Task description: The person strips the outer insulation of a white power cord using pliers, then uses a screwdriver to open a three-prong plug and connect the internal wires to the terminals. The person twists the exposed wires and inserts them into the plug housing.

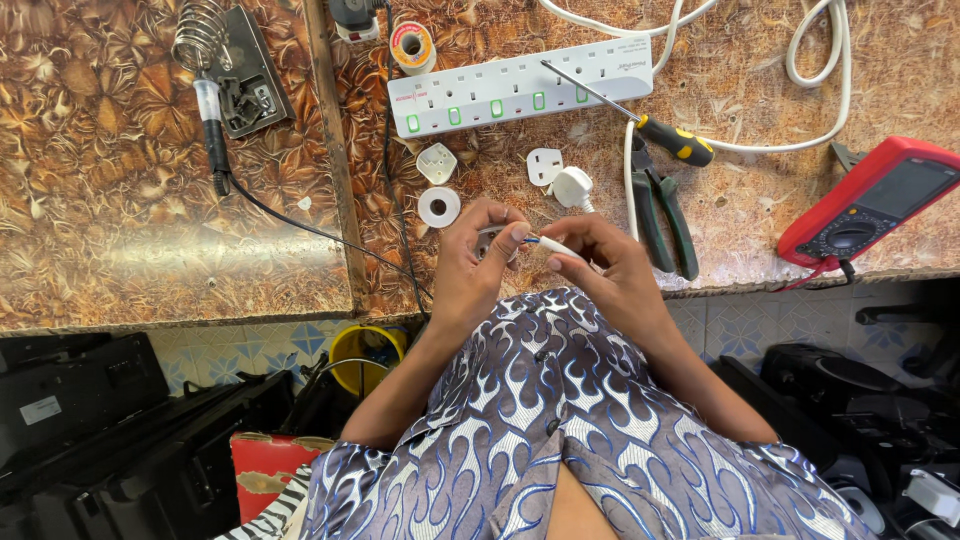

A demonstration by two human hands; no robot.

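At ten o'clock on the table (120, 260) the soldering iron (212, 125) sits in its coiled stand (222, 55), its black lead trailing toward me. Just right of the table's seam, at about eleven, lie a small roll of white tape (438, 206) and, above it, a white plug cover (436, 162), with a spool of solder (411, 45) at the far edge.

My left hand (470, 270) is closed around a small plug part (490, 240) at the table's near edge, thumb pressed on top. My right hand (615, 275) pinches the end of a thin white cable (555, 246), whose coloured cores meet that part between my fingertips.

At twelve o'clock stretches the white power strip (520, 88). Below it lie a second plug cover (544, 165) and a white plug (573, 187). At one o'clock a screwdriver (640, 120) with a black-and-yellow handle leans over the strip, and green-handled pliers (662, 215) lie just beside my right hand. At two o'clock a red multimeter (875, 200) rests on the table's edge.
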